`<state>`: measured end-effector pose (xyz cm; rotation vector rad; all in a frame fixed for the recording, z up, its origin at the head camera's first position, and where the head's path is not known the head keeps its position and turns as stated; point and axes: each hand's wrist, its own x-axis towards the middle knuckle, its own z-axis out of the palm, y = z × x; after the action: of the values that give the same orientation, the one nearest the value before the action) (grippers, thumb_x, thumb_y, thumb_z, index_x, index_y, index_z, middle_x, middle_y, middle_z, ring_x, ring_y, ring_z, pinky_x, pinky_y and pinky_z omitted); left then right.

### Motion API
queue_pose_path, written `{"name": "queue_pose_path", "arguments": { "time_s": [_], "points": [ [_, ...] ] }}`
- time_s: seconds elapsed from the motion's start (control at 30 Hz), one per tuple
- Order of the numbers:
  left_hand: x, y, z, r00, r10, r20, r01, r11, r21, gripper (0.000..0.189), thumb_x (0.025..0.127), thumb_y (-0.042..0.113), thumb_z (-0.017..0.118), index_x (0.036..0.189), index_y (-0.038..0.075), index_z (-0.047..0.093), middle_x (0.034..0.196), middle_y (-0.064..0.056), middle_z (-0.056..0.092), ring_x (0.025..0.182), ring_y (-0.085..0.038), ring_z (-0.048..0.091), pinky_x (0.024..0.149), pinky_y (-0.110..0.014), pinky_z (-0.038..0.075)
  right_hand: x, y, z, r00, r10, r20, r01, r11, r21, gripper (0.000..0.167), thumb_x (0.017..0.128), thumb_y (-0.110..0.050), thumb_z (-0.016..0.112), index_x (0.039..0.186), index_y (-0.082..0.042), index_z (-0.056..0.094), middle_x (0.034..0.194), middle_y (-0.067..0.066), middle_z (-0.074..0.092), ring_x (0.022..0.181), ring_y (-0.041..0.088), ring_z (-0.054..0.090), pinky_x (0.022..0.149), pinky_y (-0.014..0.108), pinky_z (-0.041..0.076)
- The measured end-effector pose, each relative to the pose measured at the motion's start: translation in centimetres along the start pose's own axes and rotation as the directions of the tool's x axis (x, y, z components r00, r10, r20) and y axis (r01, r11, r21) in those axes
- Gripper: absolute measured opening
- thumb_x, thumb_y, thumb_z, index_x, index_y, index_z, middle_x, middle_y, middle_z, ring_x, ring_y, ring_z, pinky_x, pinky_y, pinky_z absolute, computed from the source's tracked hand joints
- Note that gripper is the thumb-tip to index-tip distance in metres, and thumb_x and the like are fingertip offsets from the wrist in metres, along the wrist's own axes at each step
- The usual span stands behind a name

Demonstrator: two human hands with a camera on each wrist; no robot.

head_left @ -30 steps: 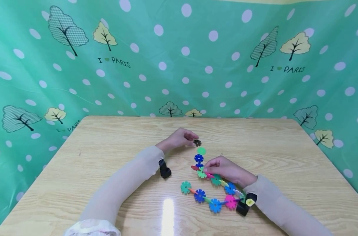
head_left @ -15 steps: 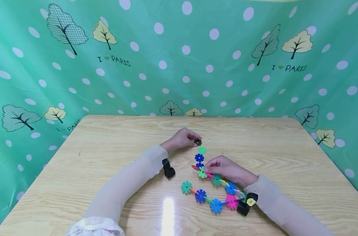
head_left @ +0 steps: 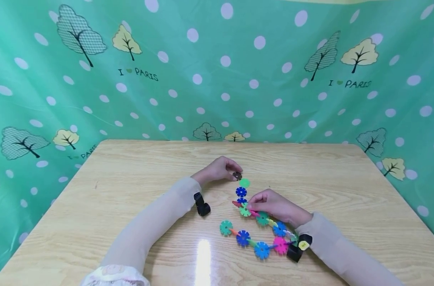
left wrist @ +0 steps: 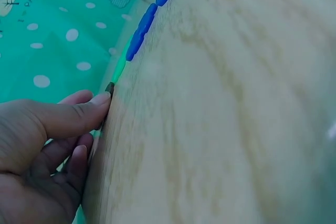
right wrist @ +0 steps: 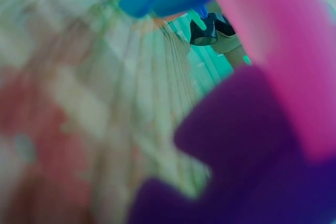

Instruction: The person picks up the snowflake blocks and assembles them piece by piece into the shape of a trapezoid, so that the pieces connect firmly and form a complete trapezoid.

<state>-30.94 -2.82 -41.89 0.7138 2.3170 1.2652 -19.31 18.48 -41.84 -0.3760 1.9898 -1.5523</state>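
Observation:
A chain of slotted plastic snowflake discs curves over the table in the head view. At its far end my left hand (head_left: 222,168) pinches a dark brown disc (head_left: 237,176) between thumb and fingers. A light green disc (head_left: 244,182) and a blue disc (head_left: 241,192) follow towards me. My right hand (head_left: 274,204) pinches the chain at a green disc (head_left: 245,209), beside a red disc (head_left: 236,203). In the left wrist view, thumb and fingertips grip the brown disc edge-on, in line with blue discs (left wrist: 142,32). The right wrist view is filled by blurred purple (right wrist: 241,124) and pink discs (right wrist: 283,45).
The chain's other end, a teal disc (head_left: 225,228), lies on the wooden table (head_left: 159,167). Blue (head_left: 262,250) and pink discs (head_left: 280,245) curve past the right wrist's black camera (head_left: 294,252). A green dotted curtain (head_left: 224,95) hangs behind the table.
My left hand shifted slightly right, then back left, and the brown disc in it now sits a little lower and more to the left. The right hand keeps its place on the chain.

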Motion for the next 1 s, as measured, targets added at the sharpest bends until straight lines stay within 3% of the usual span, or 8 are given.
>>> {"name": "queue_pose_path", "arguments": {
  "time_s": [0.23,0.43,0.77,1.0],
  "points": [
    [-1.4,0.1,-0.6,1.000,-0.008,-0.021,0.009,1.000,0.010,0.037,0.074,-0.007,0.073,0.109,0.005,0.069,0.105,-0.005,0.069,0.094,-0.015,0.062,0.084,-0.024,0.052,0.2,-0.1,0.2,1.000,-0.010,0.013,0.009,1.000,0.008,0.027,0.088,-0.016,0.065,0.099,0.008,0.067,0.085,-0.001,0.070,0.080,0.010,0.061,0.074,0.022,0.050],
    [-2.9,-0.8,-1.2,0.998,-0.039,-0.052,0.035,0.996,-0.080,0.036,0.074,-0.009,0.073,0.107,0.003,0.069,0.101,-0.008,0.070,0.086,-0.013,0.063,0.079,-0.023,0.053,0.1,0.2,0.1,1.000,-0.016,0.012,0.016,1.000,0.002,0.027,0.088,-0.016,0.066,0.098,0.009,0.067,0.083,-0.002,0.070,0.078,0.010,0.061,0.073,0.021,0.050],
    [-6.6,-1.1,-1.3,0.995,-0.076,-0.069,0.066,0.988,-0.136,0.024,0.078,-0.002,0.072,0.103,-0.001,0.069,0.092,-0.008,0.071,0.078,-0.010,0.061,0.073,-0.022,0.053,0.0,0.2,0.1,1.000,-0.016,0.017,0.016,1.000,0.026,0.027,0.088,-0.016,0.065,0.098,0.008,0.066,0.084,-0.001,0.070,0.080,0.010,0.062,0.073,0.021,0.051],
    [-8.7,-0.5,-0.8,0.992,-0.125,0.010,0.123,0.955,-0.270,0.020,0.087,0.002,0.064,0.106,-0.003,0.068,0.094,-0.012,0.071,0.071,-0.011,0.065,0.066,-0.024,0.056,0.1,0.3,0.1,0.999,-0.034,0.012,0.034,0.999,0.019,0.027,0.090,-0.015,0.064,0.098,0.010,0.066,0.086,-0.001,0.069,0.080,0.010,0.061,0.074,0.022,0.051]
  ]
}}
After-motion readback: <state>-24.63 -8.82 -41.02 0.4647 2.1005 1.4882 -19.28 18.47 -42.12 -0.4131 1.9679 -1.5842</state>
